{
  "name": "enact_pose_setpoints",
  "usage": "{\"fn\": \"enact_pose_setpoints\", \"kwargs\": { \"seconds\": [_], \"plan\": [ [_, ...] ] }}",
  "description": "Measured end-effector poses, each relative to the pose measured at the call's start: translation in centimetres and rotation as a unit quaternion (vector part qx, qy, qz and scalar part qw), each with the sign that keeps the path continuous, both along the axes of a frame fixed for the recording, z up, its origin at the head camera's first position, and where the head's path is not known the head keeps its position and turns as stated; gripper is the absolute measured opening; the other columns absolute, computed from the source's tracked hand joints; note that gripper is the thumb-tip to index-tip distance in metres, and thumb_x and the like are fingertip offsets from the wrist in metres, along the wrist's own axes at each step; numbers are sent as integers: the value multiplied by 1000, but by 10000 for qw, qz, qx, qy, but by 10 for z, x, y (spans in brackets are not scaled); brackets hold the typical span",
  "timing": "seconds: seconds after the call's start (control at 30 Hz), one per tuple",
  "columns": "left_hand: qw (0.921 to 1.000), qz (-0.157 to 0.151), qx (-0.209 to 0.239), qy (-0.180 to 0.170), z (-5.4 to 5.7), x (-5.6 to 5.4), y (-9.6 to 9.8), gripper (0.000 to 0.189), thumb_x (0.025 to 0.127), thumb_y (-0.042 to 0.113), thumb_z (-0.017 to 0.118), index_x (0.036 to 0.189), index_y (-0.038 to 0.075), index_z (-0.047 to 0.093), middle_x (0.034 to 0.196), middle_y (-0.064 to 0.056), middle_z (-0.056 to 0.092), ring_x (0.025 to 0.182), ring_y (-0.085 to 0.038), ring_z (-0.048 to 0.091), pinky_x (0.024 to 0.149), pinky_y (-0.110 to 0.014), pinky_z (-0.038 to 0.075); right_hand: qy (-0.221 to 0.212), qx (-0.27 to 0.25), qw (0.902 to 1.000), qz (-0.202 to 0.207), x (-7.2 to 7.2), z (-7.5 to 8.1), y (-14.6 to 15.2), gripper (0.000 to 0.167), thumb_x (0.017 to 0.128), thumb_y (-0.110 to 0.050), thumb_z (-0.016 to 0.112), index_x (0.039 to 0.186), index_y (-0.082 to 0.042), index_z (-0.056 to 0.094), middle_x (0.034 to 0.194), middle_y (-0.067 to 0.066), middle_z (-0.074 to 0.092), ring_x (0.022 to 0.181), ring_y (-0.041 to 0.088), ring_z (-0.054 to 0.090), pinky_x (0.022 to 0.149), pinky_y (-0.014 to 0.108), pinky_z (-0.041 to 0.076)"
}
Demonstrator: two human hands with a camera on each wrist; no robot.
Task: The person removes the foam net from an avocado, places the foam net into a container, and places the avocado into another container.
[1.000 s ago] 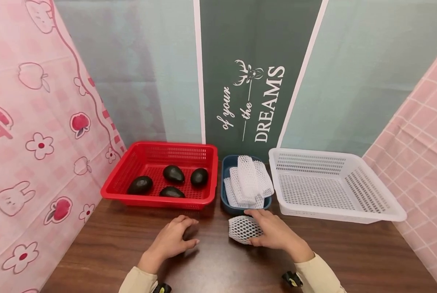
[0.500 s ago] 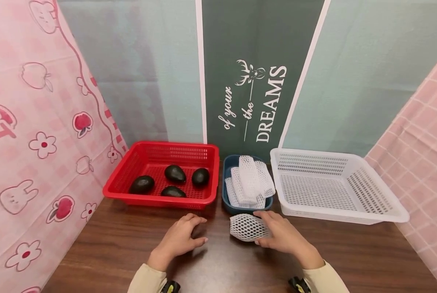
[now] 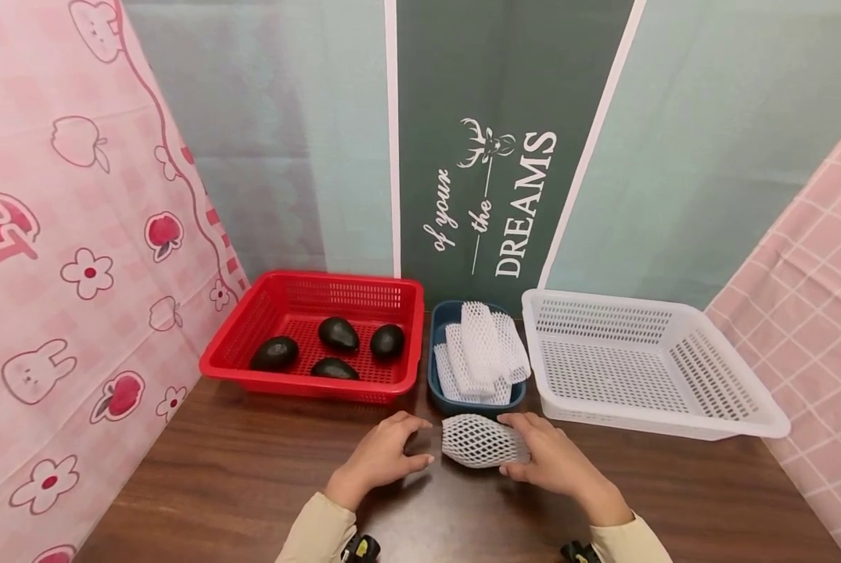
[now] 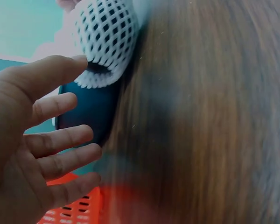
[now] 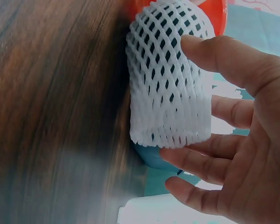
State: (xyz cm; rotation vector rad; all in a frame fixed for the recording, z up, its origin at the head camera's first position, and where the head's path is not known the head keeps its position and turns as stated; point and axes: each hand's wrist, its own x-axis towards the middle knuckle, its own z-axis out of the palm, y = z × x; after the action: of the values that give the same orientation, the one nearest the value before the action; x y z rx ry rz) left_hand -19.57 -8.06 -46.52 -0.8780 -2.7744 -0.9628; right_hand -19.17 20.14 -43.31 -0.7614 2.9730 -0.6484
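An avocado in a white foam net sleeve (image 3: 478,440) lies on its side on the table, dark skin showing through the mesh. My right hand (image 3: 555,461) is at its right end, thumb and fingers spread loosely on either side. In the right wrist view the thumb (image 5: 200,49) overlaps the net and some fingertips are hidden behind it. My left hand (image 3: 381,457) hovers beside the sleeve's left end with fingers apart, holding nothing. The left wrist view shows a dark opening at that end of the sleeve (image 4: 106,35).
Behind on the left, a red basket (image 3: 314,385) contains several bare avocados (image 3: 338,333). A blue bin (image 3: 437,395) of folded white foam nets (image 3: 479,344) stands in the middle. On the right is a white basket (image 3: 645,422). Printed cloths hang around the table (image 3: 216,485).
My left hand has moved right, toward the sleeve. The right hand has slid right along it, uncovering more of the net, while the wrapped avocado stays nearly in place.
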Motion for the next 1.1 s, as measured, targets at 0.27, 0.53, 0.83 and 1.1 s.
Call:
{"fn": "enact_pose_setpoints", "kwargs": {
  "seconds": [0.27,0.53,0.83,1.1],
  "plan": [
    [9993,-184,290,127,-7,-7,10,23,81,12,67,101,0,66,93,-9,62,86,-21,59,76,-30,47,76,1,10000,32,-3,1,10,60,66,-20,83,118,-5,57,110,9,56,99,27,56,81,46,45],
    [9981,-144,348,494,-10,-18,14,11,78,6,69,88,4,70,84,-5,63,80,-16,61,72,-26,48,29,-119,9996,266,-9,-1,12,55,69,-17,80,116,-3,57,111,9,59,98,24,57,82,42,45],
    [9980,-219,449,398,-8,-24,25,9,76,7,72,84,6,73,82,-2,68,78,-11,62,71,-22,47,-117,-286,9985,450,-12,-4,10,54,69,-12,79,118,-4,56,108,7,60,91,17,57,75,38,47],
    [9949,-148,999,41,-10,-22,35,10,72,1,73,81,4,70,79,-3,65,70,-9,61,66,-20,48,-105,-269,9986,445,-12,-6,11,46,70,-5,74,113,-5,58,101,3,63,85,14,58,71,34,47]
  ]
}}
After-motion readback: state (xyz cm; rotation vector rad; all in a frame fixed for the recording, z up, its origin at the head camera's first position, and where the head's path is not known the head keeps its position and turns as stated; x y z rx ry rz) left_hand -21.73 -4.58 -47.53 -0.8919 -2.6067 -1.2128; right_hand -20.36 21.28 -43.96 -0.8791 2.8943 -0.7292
